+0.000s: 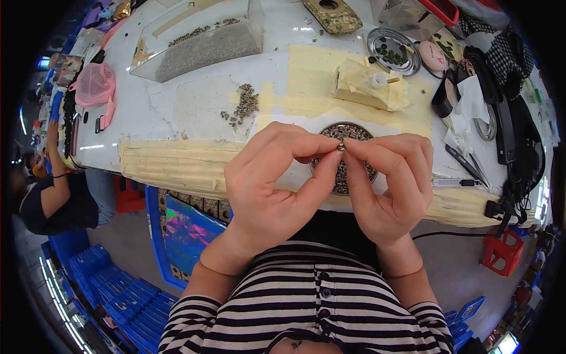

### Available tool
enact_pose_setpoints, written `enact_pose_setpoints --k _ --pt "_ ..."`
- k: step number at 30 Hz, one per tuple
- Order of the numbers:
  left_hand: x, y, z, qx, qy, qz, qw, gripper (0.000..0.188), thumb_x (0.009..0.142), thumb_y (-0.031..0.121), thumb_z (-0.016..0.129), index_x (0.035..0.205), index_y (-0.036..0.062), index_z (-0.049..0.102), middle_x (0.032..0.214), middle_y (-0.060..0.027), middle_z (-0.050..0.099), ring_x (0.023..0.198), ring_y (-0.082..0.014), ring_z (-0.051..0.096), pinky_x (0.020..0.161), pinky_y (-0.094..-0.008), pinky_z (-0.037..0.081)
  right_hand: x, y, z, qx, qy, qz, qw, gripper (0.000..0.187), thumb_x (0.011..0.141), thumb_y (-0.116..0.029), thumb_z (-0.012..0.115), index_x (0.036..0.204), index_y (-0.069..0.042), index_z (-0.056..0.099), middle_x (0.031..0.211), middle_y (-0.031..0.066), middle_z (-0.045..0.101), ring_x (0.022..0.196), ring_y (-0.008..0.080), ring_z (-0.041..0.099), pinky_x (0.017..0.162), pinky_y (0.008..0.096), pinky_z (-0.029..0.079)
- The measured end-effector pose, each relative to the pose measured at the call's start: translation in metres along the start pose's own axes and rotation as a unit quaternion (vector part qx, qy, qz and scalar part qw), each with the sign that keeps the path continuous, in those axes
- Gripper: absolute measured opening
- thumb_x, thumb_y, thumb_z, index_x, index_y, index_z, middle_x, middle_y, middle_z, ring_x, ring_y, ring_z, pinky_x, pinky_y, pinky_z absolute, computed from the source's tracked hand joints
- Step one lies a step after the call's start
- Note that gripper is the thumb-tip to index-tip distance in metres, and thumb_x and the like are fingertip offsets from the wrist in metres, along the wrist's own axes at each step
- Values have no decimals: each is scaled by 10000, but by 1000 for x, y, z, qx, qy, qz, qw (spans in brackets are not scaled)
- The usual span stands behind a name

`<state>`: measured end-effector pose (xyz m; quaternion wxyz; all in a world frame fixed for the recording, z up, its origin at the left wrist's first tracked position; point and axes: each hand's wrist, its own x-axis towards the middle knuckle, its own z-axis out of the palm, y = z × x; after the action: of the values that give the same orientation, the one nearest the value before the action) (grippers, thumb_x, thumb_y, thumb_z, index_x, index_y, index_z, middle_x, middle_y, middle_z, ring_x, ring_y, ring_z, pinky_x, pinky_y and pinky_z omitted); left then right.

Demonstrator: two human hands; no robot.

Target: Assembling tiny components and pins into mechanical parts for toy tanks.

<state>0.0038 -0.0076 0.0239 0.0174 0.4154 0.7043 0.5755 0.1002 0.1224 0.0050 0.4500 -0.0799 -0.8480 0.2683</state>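
Observation:
Over a round dish [345, 123] heaped with small metal parts, my two hands meet at the fingertips. My left hand [268, 183] and my right hand [390, 180] both pinch one tiny metal piece [341, 147] between thumb and forefinger. The fingertips cover most of this piece, and its exact kind is too small to make out. Behind my left hand, a loose pile of similar small metal parts [243, 105] lies on the table.
Beyond stand a clear box [259, 26] of small parts, a tape-wrapped block [359, 88] and a round dish [370, 42] with dark green pieces. Tweezers [458, 158] and a utility knife [455, 183] lie right. A blue tray [154, 236] sits below the edge; another person [50, 203] works left.

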Motion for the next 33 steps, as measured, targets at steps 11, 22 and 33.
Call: enact_pose_setpoints --k 11,22,33 --pt "-1 1 0 10 -1 12 1000 172 756 -95 734 908 -29 688 849 -84 687 775 -162 618 711 -266 474 0 0 1 10 -5 19 1000 260 665 -2 801 896 -96 727 838 16 651 770 206 559 736 329 404" --pt "-2 -3 6 45 29 85 995 190 751 -105 746 926 -44 705 850 -105 685 769 -180 632 694 -268 495 -2 0 1 35 -5 41 999 253 664 22 788 888 -76 723 843 40 649 786 228 559 709 328 422" --pt "-1 -6 6 31 22 91 995 203 736 -99 759 924 -47 703 858 -116 687 767 -188 637 691 -270 501 -2 -2 1 41 -2 53 998 257 660 33 781 887 -74 727 838 44 646 782 229 560 696 323 426"
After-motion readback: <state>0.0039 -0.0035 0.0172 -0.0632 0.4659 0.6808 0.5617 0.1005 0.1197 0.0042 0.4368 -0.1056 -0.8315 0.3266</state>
